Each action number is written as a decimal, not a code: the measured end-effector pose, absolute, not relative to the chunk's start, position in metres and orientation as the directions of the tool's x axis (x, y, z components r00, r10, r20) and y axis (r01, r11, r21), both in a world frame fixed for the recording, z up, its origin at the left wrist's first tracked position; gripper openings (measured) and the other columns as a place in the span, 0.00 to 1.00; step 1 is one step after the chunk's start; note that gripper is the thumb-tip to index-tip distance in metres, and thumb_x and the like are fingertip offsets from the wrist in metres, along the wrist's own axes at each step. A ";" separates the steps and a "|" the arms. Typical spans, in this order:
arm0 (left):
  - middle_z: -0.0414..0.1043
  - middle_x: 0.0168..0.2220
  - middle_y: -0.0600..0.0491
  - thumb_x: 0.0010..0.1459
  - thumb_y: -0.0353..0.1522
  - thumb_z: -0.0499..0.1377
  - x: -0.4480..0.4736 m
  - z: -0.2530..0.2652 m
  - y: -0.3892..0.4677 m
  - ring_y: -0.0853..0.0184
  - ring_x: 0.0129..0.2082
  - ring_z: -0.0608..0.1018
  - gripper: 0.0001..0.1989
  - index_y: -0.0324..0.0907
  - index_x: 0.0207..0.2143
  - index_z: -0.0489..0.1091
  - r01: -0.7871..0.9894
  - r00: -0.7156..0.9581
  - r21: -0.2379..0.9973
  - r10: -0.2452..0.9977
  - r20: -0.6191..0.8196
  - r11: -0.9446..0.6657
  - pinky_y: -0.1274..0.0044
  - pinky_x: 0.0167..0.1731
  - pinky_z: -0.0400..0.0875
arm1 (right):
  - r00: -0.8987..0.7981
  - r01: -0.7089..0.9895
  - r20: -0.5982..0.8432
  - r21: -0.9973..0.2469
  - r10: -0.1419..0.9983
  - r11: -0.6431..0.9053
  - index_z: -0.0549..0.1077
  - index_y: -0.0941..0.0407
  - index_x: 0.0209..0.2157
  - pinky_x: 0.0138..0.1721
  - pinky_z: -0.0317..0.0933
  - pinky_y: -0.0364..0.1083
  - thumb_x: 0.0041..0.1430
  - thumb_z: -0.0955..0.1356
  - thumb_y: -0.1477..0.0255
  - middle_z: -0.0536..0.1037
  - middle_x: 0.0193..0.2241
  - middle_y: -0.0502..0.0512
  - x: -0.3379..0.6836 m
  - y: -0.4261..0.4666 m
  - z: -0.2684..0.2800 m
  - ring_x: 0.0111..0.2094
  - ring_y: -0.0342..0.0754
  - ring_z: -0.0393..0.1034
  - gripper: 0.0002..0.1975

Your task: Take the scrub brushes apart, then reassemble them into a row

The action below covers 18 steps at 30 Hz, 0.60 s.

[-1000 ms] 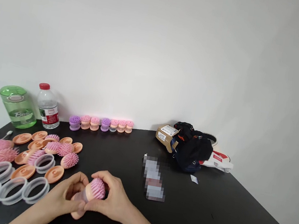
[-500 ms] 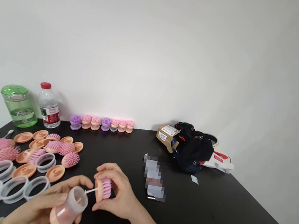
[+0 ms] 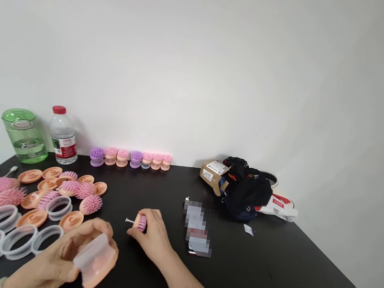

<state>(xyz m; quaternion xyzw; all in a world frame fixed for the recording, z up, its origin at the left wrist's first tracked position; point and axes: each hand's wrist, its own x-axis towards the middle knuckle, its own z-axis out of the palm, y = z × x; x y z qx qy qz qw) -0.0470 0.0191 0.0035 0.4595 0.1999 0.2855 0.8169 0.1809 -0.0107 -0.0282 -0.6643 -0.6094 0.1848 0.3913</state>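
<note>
Bare left hand (image 3: pixel 60 257), entering at the lower left: palm turned inward, fingers (image 3: pixel 99 227) arched forward and bent at the tips, thumb (image 3: pixel 65 271) extended opposite them, in a wide grasp. Bare right hand (image 3: pixel 154 236), reaching farther forward: back uppermost, thumb (image 3: pixel 135 236) and bent fingers opposed in a narrower grasp. The bare right forearm (image 3: pixel 193 287) slants from the bottom edge up and leftward to the wrist. The two hands are apart.
</note>
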 end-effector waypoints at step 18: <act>0.71 0.34 0.55 0.38 0.34 0.76 -0.023 -0.008 0.027 0.67 0.35 0.72 0.25 0.42 0.37 0.69 -0.230 0.612 0.966 0.789 0.052 0.115 0.78 0.34 0.64 | -0.169 0.605 0.666 -0.512 0.727 0.609 0.73 0.58 0.46 0.52 0.67 0.60 0.61 0.63 0.47 0.78 0.38 0.63 0.170 -0.031 -0.015 0.56 0.63 0.64 0.28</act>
